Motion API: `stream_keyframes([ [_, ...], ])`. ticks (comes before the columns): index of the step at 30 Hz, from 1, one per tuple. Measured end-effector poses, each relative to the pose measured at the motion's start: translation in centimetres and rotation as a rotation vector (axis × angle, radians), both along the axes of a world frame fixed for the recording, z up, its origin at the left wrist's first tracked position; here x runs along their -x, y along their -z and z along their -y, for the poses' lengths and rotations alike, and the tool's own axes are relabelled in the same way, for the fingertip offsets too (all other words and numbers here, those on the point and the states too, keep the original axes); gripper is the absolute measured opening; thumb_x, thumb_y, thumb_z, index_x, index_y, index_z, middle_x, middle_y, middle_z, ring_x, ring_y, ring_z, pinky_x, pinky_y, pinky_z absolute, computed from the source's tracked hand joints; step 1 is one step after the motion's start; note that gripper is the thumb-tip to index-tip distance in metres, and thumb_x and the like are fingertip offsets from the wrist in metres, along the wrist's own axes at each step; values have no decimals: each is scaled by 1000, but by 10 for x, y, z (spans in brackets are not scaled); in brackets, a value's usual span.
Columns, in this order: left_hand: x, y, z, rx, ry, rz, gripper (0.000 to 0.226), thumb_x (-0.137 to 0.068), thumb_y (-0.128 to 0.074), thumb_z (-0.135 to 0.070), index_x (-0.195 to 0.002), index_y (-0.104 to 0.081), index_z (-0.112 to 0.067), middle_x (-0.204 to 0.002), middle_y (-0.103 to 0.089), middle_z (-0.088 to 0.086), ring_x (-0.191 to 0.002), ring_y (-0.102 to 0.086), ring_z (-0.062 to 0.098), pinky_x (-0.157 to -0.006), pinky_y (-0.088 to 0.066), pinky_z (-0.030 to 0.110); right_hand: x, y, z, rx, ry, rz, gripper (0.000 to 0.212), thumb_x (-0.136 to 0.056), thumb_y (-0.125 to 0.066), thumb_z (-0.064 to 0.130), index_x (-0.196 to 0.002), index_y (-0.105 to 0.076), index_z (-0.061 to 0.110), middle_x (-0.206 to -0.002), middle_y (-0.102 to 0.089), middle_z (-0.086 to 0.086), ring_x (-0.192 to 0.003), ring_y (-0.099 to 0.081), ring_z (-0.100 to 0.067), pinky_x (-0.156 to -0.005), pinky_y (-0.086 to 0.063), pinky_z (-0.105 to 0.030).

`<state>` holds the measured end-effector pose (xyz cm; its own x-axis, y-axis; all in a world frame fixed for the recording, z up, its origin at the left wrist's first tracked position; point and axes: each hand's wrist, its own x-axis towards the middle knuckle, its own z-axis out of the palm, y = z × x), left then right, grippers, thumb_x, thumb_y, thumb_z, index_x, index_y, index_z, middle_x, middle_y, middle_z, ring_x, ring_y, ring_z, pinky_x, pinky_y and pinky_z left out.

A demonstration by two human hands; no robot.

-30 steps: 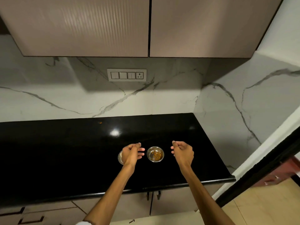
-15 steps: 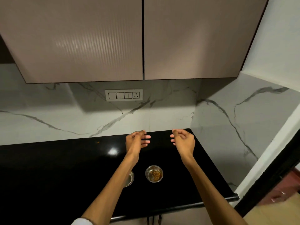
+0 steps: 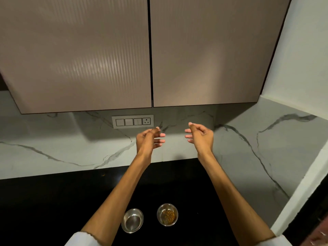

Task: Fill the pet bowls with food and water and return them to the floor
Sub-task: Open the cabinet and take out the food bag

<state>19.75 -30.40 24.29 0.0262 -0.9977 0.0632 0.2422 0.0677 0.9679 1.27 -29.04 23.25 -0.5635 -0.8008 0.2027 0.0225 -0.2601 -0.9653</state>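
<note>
Hands: your left hand [image 3: 150, 141] and right hand [image 3: 200, 137] are both raised in front of the backsplash, fingers loosely curled and apart, holding nothing
Bowls: both sit on the black counter [image 3: 44, 201] near its front edge, just beside each other, well below your hands
Food bowl [image 3: 167, 214]: on the right, brown kibble already in it
Water bowl [image 3: 132, 220]: on the left, shiny inside; whether it holds water cannot be told from here
Cabinet [image 3: 150, 50]: two closed doors, no handles visible, seam between them above your hands
Likely step: reaching up toward the cabinet doors, perhaps to fetch or stow something
Doing it well: hook your fingertips under a door's lower edge near the seam, pull evenly
Watch: keep your forearms lifted clear of the bowls so nothing spills
</note>
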Motion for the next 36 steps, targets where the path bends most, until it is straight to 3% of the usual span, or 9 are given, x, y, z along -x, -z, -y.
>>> stream_keyframes([
  [7,10,-21,27,22,-22,-67,13,-100,-66,-21,-98,-71,-9,-99,-78,18,-69,-71,26,-63,-58,30,1,-30,30,22,-124,153,22,-96,-73,37,-106,-73,18,-92,-80,-2,-71,-76,-12,-59,-59,-22],
  [11,20,-32,41,-29,-1,-141,29,-96,-73,-25,-115,-67,-5,-109,-75,16,-68,-73,24,-60,-60,29,-1,-43,50,2,-206,256,37,-92,-76,44,-118,-69,18,-104,-79,-4,-85,-79,-15,-67,-63,-26],
  [18,33,-44,66,-63,62,-243,39,-93,-76,-32,-124,-66,-11,-119,-74,9,-97,-78,29,-75,-65,34,4,-56,80,16,-268,410,39,-89,-80,40,-114,-68,13,-112,-77,-10,-95,-79,-19,-71,-64,-30],
  [24,42,-45,77,-25,85,-296,34,-94,-74,-29,-121,-70,-10,-113,-78,9,-89,-78,24,-70,-64,31,12,-58,91,31,-294,518,53,-89,-81,30,-130,-65,-1,-118,-76,-16,-104,-76,-24,-69,-61,-29],
  [28,47,-43,82,-15,71,-299,24,-95,-72,-27,-115,-71,-12,-110,-79,9,-84,-77,22,-69,-63,31,15,-55,96,36,-321,515,56,-89,-81,32,-131,-64,-2,-119,-76,-16,-98,-76,-20,-67,-60,-29],
  [33,47,-43,84,-24,45,-313,30,-94,-74,-29,-118,-70,-10,-110,-79,9,-84,-77,22,-65,-62,30,14,-55,97,26,-324,493,51,-90,-79,32,-127,-64,1,-116,-76,-15,-90,-76,-18,-66,-60,-29],
  [36,47,-44,83,-23,51,-325,34,-93,-75,-29,-120,-70,-8,-111,-79,10,-84,-77,22,-65,-62,30,13,-54,96,27,-318,470,30,-91,-77,32,-108,-66,9,-107,-77,-12,-86,-76,-17,-67,-60,-30],
])
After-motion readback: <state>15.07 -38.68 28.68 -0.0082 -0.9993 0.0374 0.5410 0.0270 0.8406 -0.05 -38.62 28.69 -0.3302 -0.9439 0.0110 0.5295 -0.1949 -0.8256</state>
